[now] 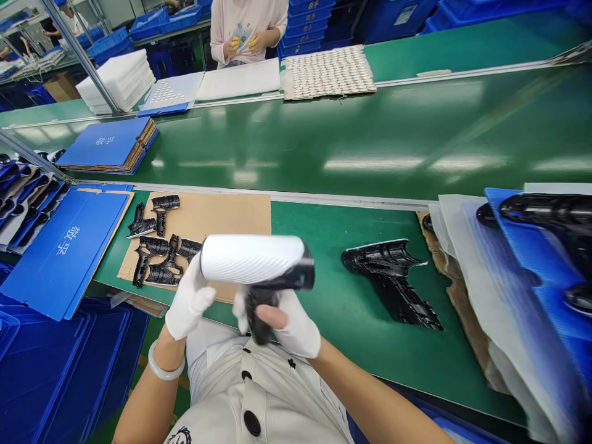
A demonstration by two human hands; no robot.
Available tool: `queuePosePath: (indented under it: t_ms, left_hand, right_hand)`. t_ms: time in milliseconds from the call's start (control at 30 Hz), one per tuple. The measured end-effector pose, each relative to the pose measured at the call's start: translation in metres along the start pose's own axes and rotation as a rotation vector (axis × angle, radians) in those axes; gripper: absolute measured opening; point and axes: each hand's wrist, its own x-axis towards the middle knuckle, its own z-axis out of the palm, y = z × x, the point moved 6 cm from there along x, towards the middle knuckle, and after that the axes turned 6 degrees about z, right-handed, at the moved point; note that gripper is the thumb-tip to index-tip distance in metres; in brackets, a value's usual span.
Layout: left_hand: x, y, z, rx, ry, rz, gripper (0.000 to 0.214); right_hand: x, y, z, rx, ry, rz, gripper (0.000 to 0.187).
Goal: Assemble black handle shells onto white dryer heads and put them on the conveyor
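left hand (pixel 189 302) and right hand (pixel 291 327) closed on white plastic housing (pixel 252 259), blue tray (pixel 7 169) holding black moldings (pixel 34 213)

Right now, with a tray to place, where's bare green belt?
Green belt shows bare between the cardboard sheet and the black plastic housing. The far belt is bare beyond the blue corrugated board stack. Crowded: the black parts and the right end's foam sheet and blue boards.

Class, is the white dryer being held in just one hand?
No, the gloved left hand and the gloved right hand both hold the white dryer.
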Motion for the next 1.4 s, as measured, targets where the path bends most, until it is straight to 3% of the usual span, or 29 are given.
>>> queuePosePath:
  t_ms: [133, 200, 300, 433, 533, 667, 833, 1000, 1200, 1400]
  left_hand:
    - [0.005, 0.027, 0.007, 0.100, -0.107, 0.224, 0.094]
    - [0.006, 0.037, 0.009, 0.208, -0.112, 0.322, 0.093]
    - [0.006, 0.046, 0.012, 0.396, -0.110, 0.428, 0.086]
    - [0.004, 0.050, 0.013, 0.480, -0.112, 0.494, 0.069]
    - [0.003, 0.044, 0.009, 0.301, -0.082, 0.453, 0.069]
    - [-0.001, 0.031, 0.001, 0.183, 0.001, 0.390, 0.071]
    - [-0.006, 0.017, -0.003, 0.047, 0.036, 0.240, 0.061]
    - [-0.010, 0.025, -0.001, 0.083, 0.065, 0.260, 0.054]
    - [-0.012, 0.032, 0.003, 0.172, 0.160, 0.261, 0.064]
    - [-0.014, 0.041, 0.009, 0.244, 0.229, 0.208, 0.074]
  right_hand:
    - [-0.018, 0.021, 0.028, 0.747, -0.505, 0.523, 0.056]
    - [-0.023, 0.034, 0.036, 0.877, -0.583, 0.690, 0.053]
    - [-0.026, 0.046, 0.044, 0.930, -0.609, 0.771, 0.051]
    - [-0.028, 0.047, 0.044, 0.919, -0.555, 0.792, 0.050]
    - [-0.031, 0.036, 0.041, 0.960, -0.509, 0.785, 0.049]
    - [-0.037, 0.008, 0.035, 1.095, -0.346, 0.649, 0.052]
    - [-0.044, -0.014, 0.034, 0.931, -0.190, 0.631, 0.059]
    - [-0.032, -0.015, 0.030, 0.704, -0.196, 0.539, 0.048]
    - [-0.021, -0.007, 0.029, 0.379, -0.317, 0.387, 0.046]
    - [-0.019, -0.003, 0.029, 0.177, -0.356, 0.477, 0.026]
